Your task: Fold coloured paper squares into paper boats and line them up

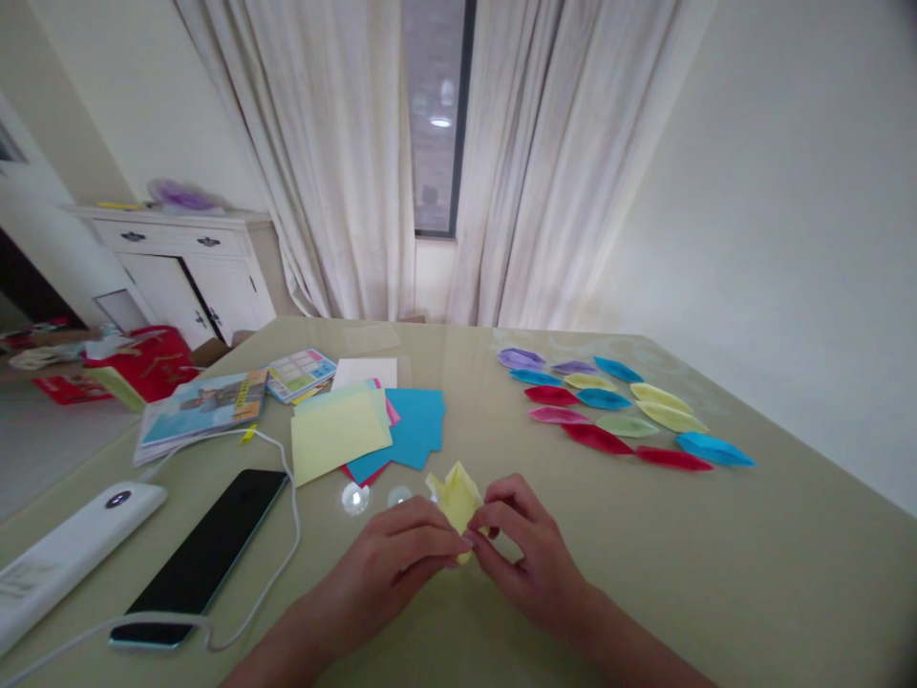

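A piece of yellow folded paper (pixel 458 497) stands between my two hands, near the front middle of the table. My left hand (pixel 397 559) pinches its lower left part, fingers pressed together. On the other side, my right hand (pixel 526 545) grips the right edge between thumb and fingers. Two pointed flaps rise at the top of the paper; its lower part is mostly covered by my fingertips. Beyond my left hand lie loose sheets, a pale yellow sheet (pixel 340 435) and blue sheets (pixel 415 425). Several folded paper boat-like shapes, among them a red one (pixel 673 459), lie at the right.
A black phone (pixel 204 554), a white power bank (pixel 78 559) and a white cable (pixel 297 516) lie at the left. Behind them are booklets (pixel 204 406). The table (pixel 716 573) ends before the curtains (pixel 336 162); a white cabinet (pixel 193 277) stands back left.
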`<state>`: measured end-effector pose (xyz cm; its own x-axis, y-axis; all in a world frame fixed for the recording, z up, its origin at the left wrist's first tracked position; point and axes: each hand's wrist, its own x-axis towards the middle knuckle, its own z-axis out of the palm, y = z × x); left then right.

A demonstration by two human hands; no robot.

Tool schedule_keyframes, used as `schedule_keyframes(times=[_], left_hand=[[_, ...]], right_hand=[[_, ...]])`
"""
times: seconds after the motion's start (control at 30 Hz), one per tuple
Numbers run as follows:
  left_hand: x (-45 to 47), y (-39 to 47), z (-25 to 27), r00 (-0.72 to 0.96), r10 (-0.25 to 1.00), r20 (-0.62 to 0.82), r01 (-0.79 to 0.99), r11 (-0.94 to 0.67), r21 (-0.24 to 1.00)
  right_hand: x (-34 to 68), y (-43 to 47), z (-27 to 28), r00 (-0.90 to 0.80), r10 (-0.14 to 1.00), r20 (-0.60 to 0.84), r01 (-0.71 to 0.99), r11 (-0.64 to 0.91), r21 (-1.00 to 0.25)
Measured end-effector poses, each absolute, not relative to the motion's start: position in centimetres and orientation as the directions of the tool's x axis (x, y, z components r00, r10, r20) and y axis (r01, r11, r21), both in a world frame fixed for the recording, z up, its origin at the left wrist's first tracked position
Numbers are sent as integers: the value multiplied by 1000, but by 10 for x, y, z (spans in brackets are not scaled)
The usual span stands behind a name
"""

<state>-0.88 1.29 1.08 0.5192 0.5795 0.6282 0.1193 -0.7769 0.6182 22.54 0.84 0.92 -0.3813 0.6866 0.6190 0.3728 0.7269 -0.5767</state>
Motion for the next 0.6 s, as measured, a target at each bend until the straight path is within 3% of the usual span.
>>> schedule_keyframes(times=[0.23,0.6], left_hand=[[-7,12,19,606,468,643,133,-857,499],[-4,10,25,746,329,580,292,-943,160]], right_hand=[[223,11,6,-422,686,592,370,727,-578],[227,12,2,-456,675,580,366,736,-569]])
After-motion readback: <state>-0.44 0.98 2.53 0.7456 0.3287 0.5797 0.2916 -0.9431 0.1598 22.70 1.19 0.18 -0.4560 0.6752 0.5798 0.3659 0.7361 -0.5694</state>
